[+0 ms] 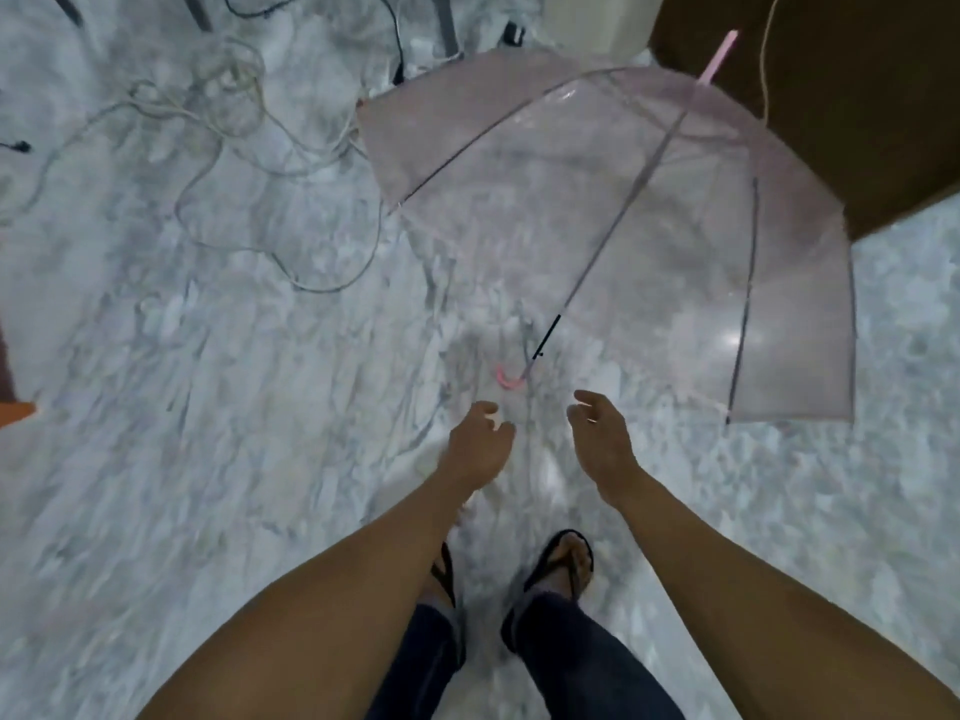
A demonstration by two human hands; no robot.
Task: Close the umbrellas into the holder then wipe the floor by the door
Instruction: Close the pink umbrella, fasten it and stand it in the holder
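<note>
— Reaching down with both arms, is the person going for the open, transparent pink-tinted dome umbrella (623, 241) that is lying on its side on the grey-white marbled floor (208, 407)?

— It looks so. The left hand (480, 444) and the right hand (602, 439) are hanging side by side, fingers loosely curled and grasping nothing, neither one touching anything.

— And where is the curved pink hook handle (509, 377) sitting?

— Just beyond the fingertips, between the two hands and slightly ahead of them. The thin shaft (623, 226) is running away from the fingers up to the pink tip (719, 57), so the canopy is spreading past the right hand's fingers.

— Why both hands?

— My guess: one is heading for the handle, the other for the slider. No holder is showing.

— Anything else?

— Loose pale cables (223, 111) are trailing well beyond the left fingers.
</note>
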